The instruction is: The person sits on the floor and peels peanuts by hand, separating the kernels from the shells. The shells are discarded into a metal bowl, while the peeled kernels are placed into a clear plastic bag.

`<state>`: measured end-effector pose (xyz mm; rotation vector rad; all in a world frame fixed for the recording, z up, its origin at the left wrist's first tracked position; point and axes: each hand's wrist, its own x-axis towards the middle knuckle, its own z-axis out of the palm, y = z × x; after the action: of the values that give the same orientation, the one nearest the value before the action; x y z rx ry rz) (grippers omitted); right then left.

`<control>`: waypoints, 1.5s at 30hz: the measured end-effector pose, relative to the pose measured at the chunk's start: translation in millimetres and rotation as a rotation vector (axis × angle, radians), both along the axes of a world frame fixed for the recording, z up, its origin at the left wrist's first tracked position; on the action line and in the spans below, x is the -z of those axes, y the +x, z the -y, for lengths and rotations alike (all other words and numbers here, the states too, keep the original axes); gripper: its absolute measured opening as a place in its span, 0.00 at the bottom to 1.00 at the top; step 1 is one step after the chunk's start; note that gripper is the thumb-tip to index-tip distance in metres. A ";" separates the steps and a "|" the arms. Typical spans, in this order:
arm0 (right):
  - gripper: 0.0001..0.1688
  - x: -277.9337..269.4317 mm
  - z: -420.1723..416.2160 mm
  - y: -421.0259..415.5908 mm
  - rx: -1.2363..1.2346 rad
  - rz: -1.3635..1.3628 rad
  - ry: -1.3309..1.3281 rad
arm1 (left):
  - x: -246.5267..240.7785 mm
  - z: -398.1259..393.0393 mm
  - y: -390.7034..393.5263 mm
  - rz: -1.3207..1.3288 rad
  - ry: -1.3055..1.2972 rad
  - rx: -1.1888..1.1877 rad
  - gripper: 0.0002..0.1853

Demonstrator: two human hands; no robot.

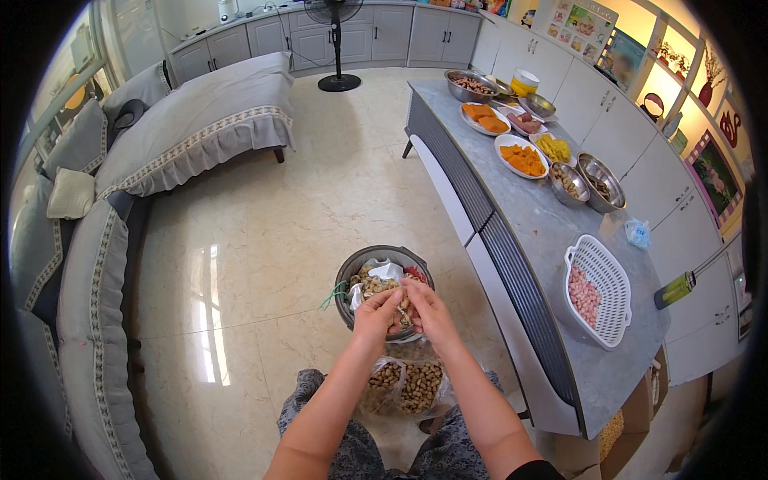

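Note:
My left hand and my right hand meet at the fingertips above a dark round bin. They are pinched together around what looks like a peanut in its shell; the fingers partly hide it. Inside the bin lie broken peanut shells, crumpled white paper or plastic and something red. Below my wrists, between my knees, a clear plastic bag holds many unshelled peanuts.
A long grey table at my right carries a white plastic basket of shelled pink peanuts, plates of orange food, and steel bowls. A grey covered sofa lines the left. A standing fan is farther off.

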<state>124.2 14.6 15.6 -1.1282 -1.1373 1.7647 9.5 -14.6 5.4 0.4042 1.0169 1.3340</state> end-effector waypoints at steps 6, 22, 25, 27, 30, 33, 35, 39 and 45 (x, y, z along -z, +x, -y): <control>0.14 21.8 -0.6 -7.5 -0.005 -0.025 0.089 | 7.2 0.6 6.9 -0.038 0.017 -0.028 0.09; 0.17 21.7 -5.1 -6.0 -0.008 -0.149 -0.007 | 11.2 0.1 14.7 -0.001 0.031 -0.132 0.10; 0.17 26.0 -5.4 -5.6 0.020 -0.115 0.009 | 9.5 0.1 16.0 0.024 0.028 -0.115 0.10; 0.17 27.5 -5.6 -6.4 0.041 -0.076 0.055 | 10.5 0.0 16.2 0.028 0.036 -0.104 0.10; 0.17 32.4 -6.0 -9.9 0.098 0.048 0.254 | 11.3 0.2 15.5 0.037 0.026 -0.105 0.11; 0.17 41.7 -3.8 -16.8 0.171 0.263 0.507 | 0.3 1.1 23.5 -0.071 -0.068 -0.201 0.12; 0.17 29.8 3.6 -21.6 0.149 0.396 0.505 | 11.4 2.3 22.8 -0.151 0.002 -0.249 0.13; 0.16 31.0 3.5 -21.6 0.104 0.550 0.611 | 13.6 1.7 27.3 -0.181 0.032 -0.306 0.13; 0.14 32.5 3.5 -21.0 0.106 0.467 0.619 | 17.2 -4.0 25.9 -0.104 -0.074 -0.359 0.14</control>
<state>103.2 11.1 -16.9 -1.1944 -1.7097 0.9651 35.4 -10.6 -11.7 0.2433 1.2637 1.6012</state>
